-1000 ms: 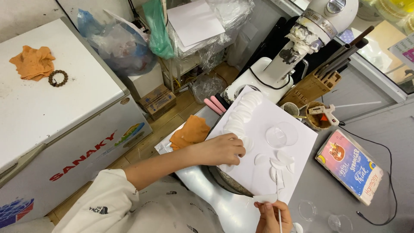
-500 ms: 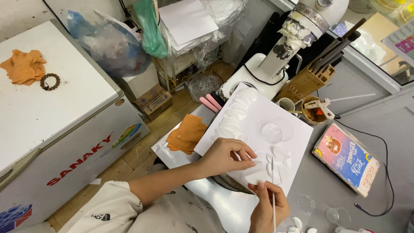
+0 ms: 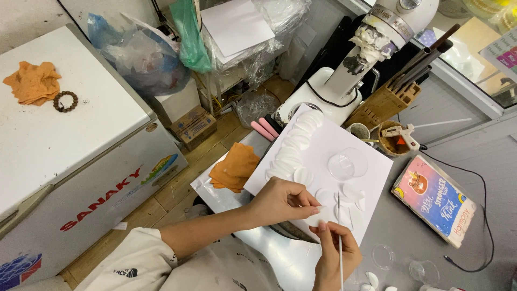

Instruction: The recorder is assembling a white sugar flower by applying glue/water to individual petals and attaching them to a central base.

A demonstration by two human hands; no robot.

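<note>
White paper sheet (image 3: pixel 344 178) is lying flat and matte across the grey worktop, and it's the landmark for everything else here. The left hand (image 3: pixel 283 200) is resting on the sheet's near edge, fingers curled with thumb and forefinger pinching toward a small white disc, though I can't tell if it's actually gripping it. The right hand (image 3: pixel 335 253) is sitting just off the sheet's near corner, closed around a thin white stick (image 3: pixel 340 237) that's pointing up onto the paper. The two hands are close but not touching. A curved row of overlapping white round petals (image 3: pixel 293 151) is running along the sheet's left edge, smooth and slightly domed, and a few loose ones are lying near its middle. A clear shallow round dish (image 3: pixel 348 165) is sitting on the sheet's far half. A crumpled orange cloth (image 3: pixel 235 170) is lying just left of the sheet, with two pink handles (image 3: pixel 265 129) poking out beyond its far-left corner. A wooden knife block (image 3: pixel 383 102) and a white glue gun (image 3: pixel 401 132) are sitting past the sheet's far edge, and a glossy colourful booklet (image 3: pixel 434 198) is lying to its right.
</note>
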